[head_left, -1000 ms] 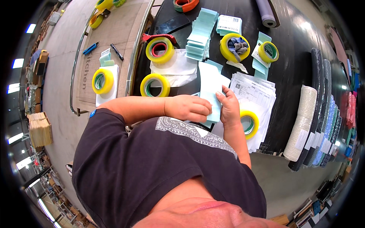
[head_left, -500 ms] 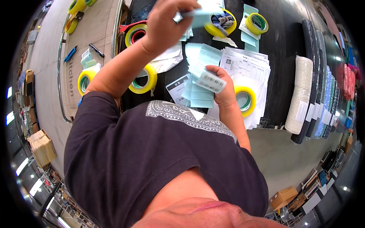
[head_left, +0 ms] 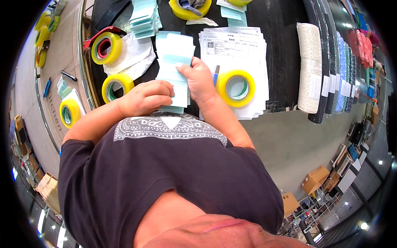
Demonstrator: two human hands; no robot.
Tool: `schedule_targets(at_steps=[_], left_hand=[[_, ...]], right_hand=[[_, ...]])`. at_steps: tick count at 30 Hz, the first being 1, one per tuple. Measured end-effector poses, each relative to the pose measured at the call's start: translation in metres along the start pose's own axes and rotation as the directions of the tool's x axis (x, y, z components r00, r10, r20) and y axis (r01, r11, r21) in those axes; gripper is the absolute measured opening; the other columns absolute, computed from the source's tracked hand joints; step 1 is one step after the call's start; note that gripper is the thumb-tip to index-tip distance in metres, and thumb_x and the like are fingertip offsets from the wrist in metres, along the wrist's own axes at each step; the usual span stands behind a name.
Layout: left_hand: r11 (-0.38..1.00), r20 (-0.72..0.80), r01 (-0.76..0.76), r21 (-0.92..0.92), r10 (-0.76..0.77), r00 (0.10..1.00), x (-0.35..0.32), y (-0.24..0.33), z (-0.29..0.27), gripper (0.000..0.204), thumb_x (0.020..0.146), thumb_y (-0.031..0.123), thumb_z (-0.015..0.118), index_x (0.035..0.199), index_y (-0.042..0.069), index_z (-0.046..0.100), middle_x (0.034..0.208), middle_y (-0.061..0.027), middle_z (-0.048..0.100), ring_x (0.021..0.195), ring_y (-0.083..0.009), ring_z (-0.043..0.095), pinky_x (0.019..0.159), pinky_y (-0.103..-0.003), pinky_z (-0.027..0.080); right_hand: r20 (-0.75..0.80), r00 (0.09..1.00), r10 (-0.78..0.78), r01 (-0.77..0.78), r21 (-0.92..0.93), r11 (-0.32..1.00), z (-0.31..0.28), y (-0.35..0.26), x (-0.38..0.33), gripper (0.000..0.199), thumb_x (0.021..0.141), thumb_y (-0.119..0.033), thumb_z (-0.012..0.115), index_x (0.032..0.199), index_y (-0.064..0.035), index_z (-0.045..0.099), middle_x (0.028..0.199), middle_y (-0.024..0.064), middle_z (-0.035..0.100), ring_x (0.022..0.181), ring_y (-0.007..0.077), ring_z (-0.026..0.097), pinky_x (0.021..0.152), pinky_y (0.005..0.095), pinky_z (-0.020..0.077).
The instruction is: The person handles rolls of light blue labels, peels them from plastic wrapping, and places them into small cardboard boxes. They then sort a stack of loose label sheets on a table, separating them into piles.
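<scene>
A strip of pale blue labels (head_left: 175, 51) lies at the front of the black table, in front of my body. My right hand (head_left: 199, 80) grips its right side, thumb on top. My left hand (head_left: 149, 97), fingers curled and pressed together, pinches the strip's lower left part. Just right of my right hand, a yellow tape roll (head_left: 251, 89) rests on a stack of printed white sheets (head_left: 233, 47). A pen (head_left: 216, 75) lies between that hand and the roll. Another yellow tape roll (head_left: 106, 89) sits beside my left forearm.
A red tape dispenser (head_left: 92, 40) and a pile of folded pale blue labels (head_left: 143, 20) are farther left. At the back, a yellow roll (head_left: 175, 9) holds bunched grey-blue cloth. Wrapped material rolls (head_left: 309, 62) line the right. A metal-railed cart (head_left: 62, 47) carries pens and tape.
My left hand has come down from above the table to the label strip. The barcode face under my right hand is out of sight. The view has shifted, moving the table leftward and up.
</scene>
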State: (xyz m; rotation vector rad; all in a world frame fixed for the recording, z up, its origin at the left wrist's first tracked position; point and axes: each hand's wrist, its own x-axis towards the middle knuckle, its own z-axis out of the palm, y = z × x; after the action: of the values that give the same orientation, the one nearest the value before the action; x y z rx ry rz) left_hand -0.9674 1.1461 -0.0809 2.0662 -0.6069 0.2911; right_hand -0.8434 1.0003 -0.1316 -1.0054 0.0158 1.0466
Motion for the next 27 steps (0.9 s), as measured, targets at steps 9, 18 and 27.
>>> schedule_targets(at_steps=[9, 18, 27], left_hand=[[0.249, -0.121, 0.53, -0.811, -0.957, 0.264, -0.007, -0.016, 0.005, 0.055, 0.1, 0.024, 0.047, 0.147, 0.001, 0.027, 0.141, -0.0108, 0.043, 0.128, -0.0213, 0.043, 0.106, -0.034, 0.035], [0.338, -0.212, 0.379, -0.861, -0.917, 0.337, 0.02, -0.024, 0.029, 0.048, 0.098, 0.007, 0.045, 0.144, 0.005, 0.032, 0.127, -0.009, 0.053, 0.113, -0.0148, 0.054, 0.096, -0.03, 0.045], [0.371, -0.218, 0.339, -0.865, -0.885, 0.412, 0.017, -0.04, 0.006, 0.049, 0.095, 0.01, 0.054, 0.141, 0.002, 0.039, 0.128, -0.009, 0.056, 0.11, -0.0152, 0.057, 0.097, -0.031, 0.044]], right_hand=[[0.242, 0.903, -0.355, 0.418, -0.306, 0.856, -0.003, 0.0, 0.007, 0.086, 0.087, -0.002, 0.058, 0.152, 0.0, 0.002, 0.147, 0.0207, 0.035, 0.134, 0.0256, 0.038, 0.11, 0.035, 0.0305], [0.452, 0.853, -0.26, 0.503, -0.579, 0.641, 0.004, -0.01, 0.005, 0.085, 0.088, 0.0, 0.054, 0.155, -0.0134, 0.005, 0.144, 0.0167, 0.039, 0.132, 0.0266, 0.04, 0.11, 0.0349, 0.0308], [0.297, 0.913, -0.28, 0.398, -0.504, 0.766, -0.008, -0.013, 0.01, 0.046, 0.084, 0.002, 0.056, 0.13, -0.0068, 0.057, 0.122, 0.0116, 0.057, 0.117, 0.0221, 0.053, 0.101, 0.0321, 0.0401]])
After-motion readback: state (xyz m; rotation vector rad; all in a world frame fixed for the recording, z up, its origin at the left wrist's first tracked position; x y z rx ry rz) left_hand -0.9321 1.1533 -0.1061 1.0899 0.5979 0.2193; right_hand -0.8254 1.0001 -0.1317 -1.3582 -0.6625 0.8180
